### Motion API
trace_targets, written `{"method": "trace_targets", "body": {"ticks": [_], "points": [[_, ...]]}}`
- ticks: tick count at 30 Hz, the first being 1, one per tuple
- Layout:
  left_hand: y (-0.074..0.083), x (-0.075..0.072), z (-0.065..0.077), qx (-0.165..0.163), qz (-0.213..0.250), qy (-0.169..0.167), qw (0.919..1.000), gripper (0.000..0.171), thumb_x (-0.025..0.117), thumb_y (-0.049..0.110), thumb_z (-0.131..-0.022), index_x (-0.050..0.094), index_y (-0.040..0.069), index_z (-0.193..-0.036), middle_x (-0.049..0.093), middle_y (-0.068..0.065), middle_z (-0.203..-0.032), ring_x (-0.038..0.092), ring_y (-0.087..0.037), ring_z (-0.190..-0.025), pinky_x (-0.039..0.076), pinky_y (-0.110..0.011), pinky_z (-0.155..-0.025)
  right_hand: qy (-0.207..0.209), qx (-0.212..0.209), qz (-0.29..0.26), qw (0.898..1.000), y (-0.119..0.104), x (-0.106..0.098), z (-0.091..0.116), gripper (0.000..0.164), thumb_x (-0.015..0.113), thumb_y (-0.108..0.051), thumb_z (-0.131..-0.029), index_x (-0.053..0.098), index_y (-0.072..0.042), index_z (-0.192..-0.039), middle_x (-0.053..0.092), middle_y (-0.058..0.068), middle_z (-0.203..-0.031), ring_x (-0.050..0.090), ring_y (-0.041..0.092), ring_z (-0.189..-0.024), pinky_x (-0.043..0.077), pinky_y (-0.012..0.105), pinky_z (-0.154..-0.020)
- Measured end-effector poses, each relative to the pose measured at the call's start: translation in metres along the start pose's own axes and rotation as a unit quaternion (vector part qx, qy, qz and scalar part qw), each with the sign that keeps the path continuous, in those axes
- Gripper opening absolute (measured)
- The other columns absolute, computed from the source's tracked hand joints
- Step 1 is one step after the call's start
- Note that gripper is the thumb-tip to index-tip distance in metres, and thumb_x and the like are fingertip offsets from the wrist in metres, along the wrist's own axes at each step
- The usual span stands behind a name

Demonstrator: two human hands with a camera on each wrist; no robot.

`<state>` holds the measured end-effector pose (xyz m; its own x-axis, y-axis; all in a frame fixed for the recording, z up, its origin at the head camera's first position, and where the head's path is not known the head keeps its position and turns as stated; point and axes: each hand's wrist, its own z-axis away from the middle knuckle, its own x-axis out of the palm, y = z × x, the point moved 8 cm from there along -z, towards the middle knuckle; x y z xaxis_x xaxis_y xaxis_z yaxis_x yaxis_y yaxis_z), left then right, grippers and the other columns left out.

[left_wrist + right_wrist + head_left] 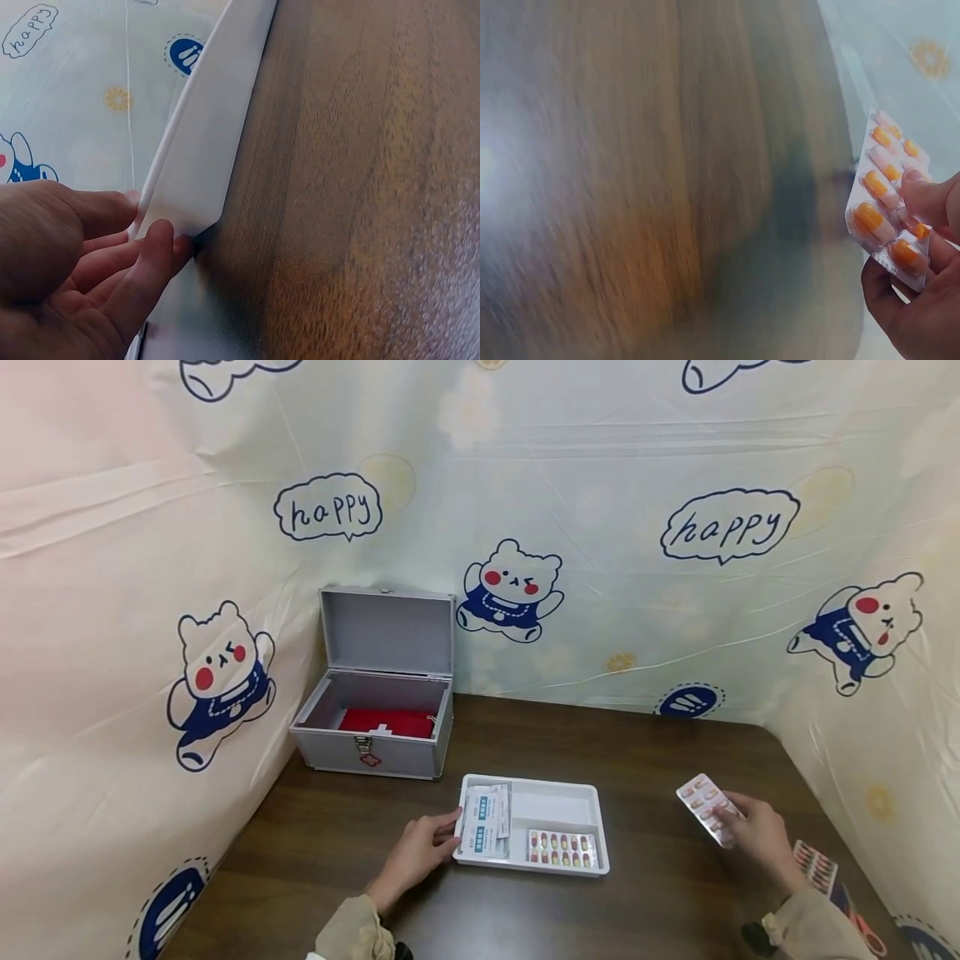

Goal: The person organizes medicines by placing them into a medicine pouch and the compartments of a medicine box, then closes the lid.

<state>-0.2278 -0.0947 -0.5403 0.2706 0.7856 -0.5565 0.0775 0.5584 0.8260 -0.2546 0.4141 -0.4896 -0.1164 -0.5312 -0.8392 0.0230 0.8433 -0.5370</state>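
Note:
My left hand grips the left end of a white plastic tray, its fingertips at the rim and outer wall. Inside the tray's left compartment lie white-and-blue packets. A blister pack of red-and-yellow capsules lies in the lower right compartment. Off to the right, my right hand pinches another blister pack, thumb on its front. Up close in the right wrist view, this blister pack shows orange-and-pink capsules and is held tilted over the table's edge.
A silver first-aid case with its lid raised stands at the back left, a red pouch inside. Near my right forearm lie a blister pack of red capsules and red-handled scissors. Printed curtains surround the brown wooden table.

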Motion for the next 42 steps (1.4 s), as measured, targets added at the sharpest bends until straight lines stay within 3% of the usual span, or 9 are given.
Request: {"method": "trace_targets", "body": {"ticks": [8, 19, 25, 30, 36, 39, 42], "points": [[-0.001, -0.001, 0.0, -0.011, 0.0, -0.006, 0.9999, 0.054, 0.071, 0.007, -0.091, 0.052, 0.0, -0.142, 0.058, -0.024, -0.138, 0.071, -0.029, -0.108, 0.062, -0.034, -0.075, -0.015, -0.029, -0.015, 0.999, -0.044, 0.011, 0.01, 0.038, 0.066, -0.015, -0.095, 0.063, 0.01, -0.123, 0.071, 0.02, -0.094, 0.053, 0.013, -0.069, 0.041, 0.025, -0.061], [-0.002, 0.0, 0.001, -0.031, 0.004, -0.014, 0.9994, 0.055, 0.07, 0.009, -0.093, 0.05, 0.002, -0.144, 0.057, -0.022, -0.141, 0.069, -0.029, -0.111, 0.061, -0.038, -0.08, -0.065, -0.039, -0.043, 0.996, -0.097, 0.039, 0.025, 0.035, 0.067, -0.015, -0.095, 0.067, 0.002, -0.125, 0.07, 0.007, -0.086, 0.052, 0.009, -0.066, 0.04, 0.022, -0.058], [-0.003, 0.001, 0.001, -0.032, 0.006, -0.015, 0.9994, 0.056, 0.07, 0.009, -0.092, 0.05, 0.002, -0.144, 0.057, -0.022, -0.141, 0.069, -0.03, -0.112, 0.061, -0.039, -0.08, -0.085, -0.049, -0.057, 0.994, -0.122, 0.058, 0.033, 0.03, 0.068, -0.012, -0.093, 0.07, -0.002, -0.121, 0.073, 0.01, -0.1, 0.055, 0.013, -0.076, 0.043, 0.022, -0.064], [-0.003, 0.002, 0.001, -0.027, 0.005, -0.019, 0.9994, 0.055, 0.071, 0.009, -0.092, 0.051, 0.001, -0.143, 0.058, -0.022, -0.14, 0.069, -0.029, -0.111, 0.061, -0.04, -0.083, -0.113, -0.058, -0.084, 0.988, -0.139, 0.077, 0.037, 0.03, 0.067, -0.01, -0.094, 0.07, -0.005, -0.122, 0.07, 0.008, -0.096, 0.055, 0.009, -0.063, 0.045, 0.022, -0.054], [-0.003, 0.004, 0.003, -0.017, 0.006, -0.017, 0.9997, 0.054, 0.071, 0.008, -0.091, 0.052, -0.001, -0.142, 0.059, -0.024, -0.138, 0.07, -0.029, -0.11, 0.061, -0.038, -0.081, -0.135, -0.118, -0.108, 0.978, -0.159, 0.1, 0.042, 0.03, 0.066, -0.009, -0.094, 0.069, -0.002, -0.122, 0.064, 0.005, -0.089, 0.051, 0.003, -0.052, 0.046, 0.022, -0.046], [0.0, 0.003, 0.002, -0.011, 0.004, -0.016, 0.9998, 0.054, 0.071, 0.008, -0.091, 0.052, -0.002, -0.141, 0.059, -0.024, -0.138, 0.07, -0.03, -0.11, 0.061, -0.038, -0.081, -0.132, -0.154, -0.099, 0.974, -0.168, 0.109, 0.043, 0.029, 0.067, -0.009, -0.093, 0.07, -0.004, -0.122, 0.069, 0.007, -0.095, 0.061, 0.006, -0.067, 0.052, 0.024, -0.059], [0.001, 0.001, 0.001, -0.01, 0.004, -0.014, 0.9998, 0.054, 0.071, 0.007, -0.091, 0.052, -0.002, -0.141, 0.058, -0.025, -0.138, 0.07, -0.03, -0.111, 0.061, -0.038, -0.081, -0.124, -0.191, -0.088, 0.97, -0.178, 0.114, 0.042, 0.027, 0.07, -0.009, -0.091, 0.069, -0.008, -0.118, 0.073, 0.006, -0.101, 0.062, 0.008, -0.083, 0.053, 0.026, -0.072]]}}
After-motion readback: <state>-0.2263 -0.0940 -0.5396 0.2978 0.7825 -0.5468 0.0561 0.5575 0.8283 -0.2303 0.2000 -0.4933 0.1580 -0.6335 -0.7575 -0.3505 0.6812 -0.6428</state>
